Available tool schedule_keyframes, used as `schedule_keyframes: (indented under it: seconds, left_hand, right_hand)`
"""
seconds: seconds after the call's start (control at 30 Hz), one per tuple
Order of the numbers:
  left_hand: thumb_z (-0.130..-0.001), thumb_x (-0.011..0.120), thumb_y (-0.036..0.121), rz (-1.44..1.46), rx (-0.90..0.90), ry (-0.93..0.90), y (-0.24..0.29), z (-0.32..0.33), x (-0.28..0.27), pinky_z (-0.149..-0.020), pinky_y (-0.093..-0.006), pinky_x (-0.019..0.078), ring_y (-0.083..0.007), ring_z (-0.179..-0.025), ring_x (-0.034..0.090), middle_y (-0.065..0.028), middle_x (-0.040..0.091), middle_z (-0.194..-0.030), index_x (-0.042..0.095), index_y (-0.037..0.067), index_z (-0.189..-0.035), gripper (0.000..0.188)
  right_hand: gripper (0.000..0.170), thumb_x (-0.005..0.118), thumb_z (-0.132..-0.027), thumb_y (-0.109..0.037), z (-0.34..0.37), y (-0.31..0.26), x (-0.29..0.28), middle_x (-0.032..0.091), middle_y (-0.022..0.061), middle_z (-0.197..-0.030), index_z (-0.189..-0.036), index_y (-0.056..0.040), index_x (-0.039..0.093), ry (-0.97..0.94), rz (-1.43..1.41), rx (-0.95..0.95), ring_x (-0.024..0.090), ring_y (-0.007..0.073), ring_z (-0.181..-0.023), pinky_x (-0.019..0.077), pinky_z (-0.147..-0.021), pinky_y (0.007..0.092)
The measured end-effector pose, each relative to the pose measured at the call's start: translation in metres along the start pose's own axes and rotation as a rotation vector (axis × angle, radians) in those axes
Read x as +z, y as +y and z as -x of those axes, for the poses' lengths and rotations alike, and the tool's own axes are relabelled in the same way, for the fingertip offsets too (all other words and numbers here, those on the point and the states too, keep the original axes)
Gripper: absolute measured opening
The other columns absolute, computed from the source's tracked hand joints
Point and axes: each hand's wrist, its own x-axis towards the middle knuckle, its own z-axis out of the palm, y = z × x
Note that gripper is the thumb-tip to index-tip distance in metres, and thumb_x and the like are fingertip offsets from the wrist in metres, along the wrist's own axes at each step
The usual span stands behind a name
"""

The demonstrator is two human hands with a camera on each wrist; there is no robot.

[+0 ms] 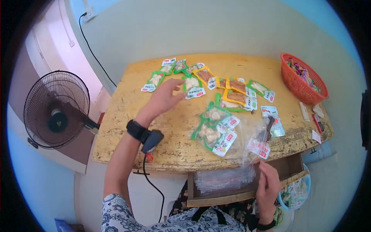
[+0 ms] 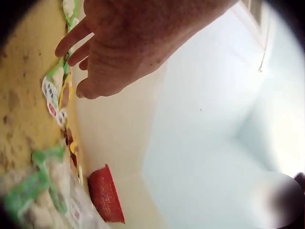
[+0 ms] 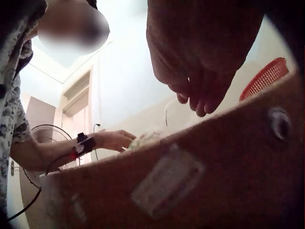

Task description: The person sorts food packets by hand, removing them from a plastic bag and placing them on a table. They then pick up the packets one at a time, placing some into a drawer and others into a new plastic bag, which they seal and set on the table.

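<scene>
Yellow tbl — pkt fore-aft, label nearside

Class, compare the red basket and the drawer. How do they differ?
The basket is red and rounded; the drawer is wooden and boxy. The basket sits on the table; the drawer is pulled out beneath the tabletop. Both hold things.

Cannot read the small print on the packets; see the nearest ones blurred in the left wrist view, the shirt cut off below in the head view.
</scene>
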Motion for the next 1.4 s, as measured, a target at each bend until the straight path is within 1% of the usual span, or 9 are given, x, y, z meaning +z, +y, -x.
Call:
schedule_keyframes:
  seconds: [0.23, 0.33, 0.53, 0.63, 0.73, 0.83, 0.93, 1.03, 1.4]
  left_hand:
    - [-0.088, 0.072, 0.030, -0.266, -0.037, 0.134, -0.060, -0.080, 0.002, -0.096, -0.0450, 0.0510, -0.0368, -0.115, 0.063, -0.0211, 0.065, -0.125, 0.062, 0.000, -0.129, 0.052]
    - [-0.087, 0.072, 0.033, -0.317, -0.105, 0.120, -0.067, -0.103, 0.018, -0.100, -0.0458, 0.0484, -0.0393, -0.118, 0.060, -0.0232, 0.062, -0.130, 0.063, -0.001, -0.129, 0.054]
    - [-0.086, 0.072, 0.040, -0.393, 0.105, 0.110, -0.105, -0.152, 0.055, -0.103, -0.0450, 0.0465, -0.0404, -0.122, 0.058, -0.0262, 0.061, -0.130, 0.062, -0.001, -0.131, 0.061]
    - [-0.080, 0.075, 0.046, -0.508, 0.022, 0.106, -0.100, -0.157, 0.066, -0.100, -0.0453, 0.0487, -0.0387, -0.119, 0.060, -0.0248, 0.063, -0.127, 0.066, 0.000, -0.125, 0.065]
    - [-0.074, 0.078, 0.051, -0.459, -0.192, -0.181, -0.080, -0.166, 0.056, -0.095, -0.0450, 0.0517, -0.0361, -0.115, 0.063, -0.0229, 0.066, -0.120, 0.071, 0.000, -0.115, 0.065]
    - [-0.071, 0.079, 0.047, -0.518, -0.193, -0.202, -0.069, -0.162, 0.045, -0.087, -0.0451, 0.0542, -0.0349, -0.104, 0.067, -0.0204, 0.071, -0.106, 0.073, 0.001, -0.100, 0.054]
    - [-0.069, 0.079, 0.044, -0.496, -0.029, -0.170, -0.068, -0.151, 0.033, -0.082, -0.0456, 0.0543, -0.0363, -0.093, 0.068, -0.0192, 0.072, -0.092, 0.073, 0.002, -0.092, 0.048]
    - [-0.075, 0.079, 0.041, -0.464, -0.110, -0.240, -0.058, -0.128, 0.016, -0.076, -0.0421, 0.0534, -0.0309, -0.086, 0.067, -0.0171, 0.071, -0.092, 0.073, 0.002, -0.095, 0.044]
    - [-0.084, 0.076, 0.028, -0.257, -0.094, -0.158, -0.004, 0.047, -0.026, -0.093, -0.0427, 0.0486, -0.0314, -0.105, 0.061, -0.0148, 0.065, -0.108, 0.065, 0.004, -0.101, 0.032]
  right_hand:
    - [0.023, 0.066, -0.085, 0.001, 0.021, 0.015, 0.017, 0.068, 0.0218, -0.116, -0.108, 0.0014, 0.066, 0.117, 0.102, 0.028, 0.067, 0.0382, -0.102, 0.0545, -0.087, 0.0434]
    - [0.030, 0.061, -0.091, 0.000, 0.025, 0.013, 0.015, 0.064, 0.0259, -0.125, -0.120, 0.0037, 0.060, 0.055, 0.065, 0.046, 0.065, 0.0405, -0.111, 0.0516, -0.096, 0.0454]
    - [0.024, 0.062, -0.088, 0.000, 0.022, 0.016, 0.017, 0.067, 0.0258, -0.115, -0.112, 0.0034, 0.062, 0.076, 0.154, -0.016, 0.067, 0.0391, -0.102, 0.0541, -0.088, 0.0431]
    - [0.020, 0.064, -0.098, -0.008, 0.021, 0.019, 0.014, 0.070, 0.0218, -0.118, -0.115, 0.0026, 0.067, 0.051, 0.143, -0.030, 0.068, 0.0377, -0.105, 0.0561, -0.090, 0.0437]
    - [0.017, 0.064, -0.096, -0.004, 0.018, 0.014, 0.011, 0.071, 0.0222, -0.114, -0.111, 0.0040, 0.067, 0.038, 0.143, -0.013, 0.070, 0.0374, -0.101, 0.0571, -0.087, 0.0421]
    - [0.017, 0.064, -0.097, -0.006, 0.020, 0.019, 0.013, 0.072, 0.0215, -0.110, -0.110, 0.0040, 0.069, 0.084, 0.134, -0.059, 0.071, 0.0355, -0.096, 0.0579, -0.083, 0.0398]
    - [0.016, 0.065, -0.096, -0.004, 0.020, 0.017, 0.010, 0.073, 0.0205, -0.107, -0.109, 0.0039, 0.070, 0.074, 0.123, -0.042, 0.071, 0.0350, -0.095, 0.0575, -0.083, 0.0401]
    - [0.018, 0.064, -0.087, 0.001, 0.025, 0.020, 0.012, 0.069, 0.0236, -0.105, -0.105, 0.0031, 0.064, 0.048, 0.100, -0.011, 0.068, 0.0385, -0.092, 0.0553, -0.079, 0.0420]
    - [0.016, 0.068, -0.086, -0.003, 0.027, 0.026, 0.012, 0.069, 0.0164, -0.101, -0.102, -0.0013, 0.067, 0.046, 0.057, -0.022, 0.067, 0.0355, -0.089, 0.0547, -0.075, 0.0432]
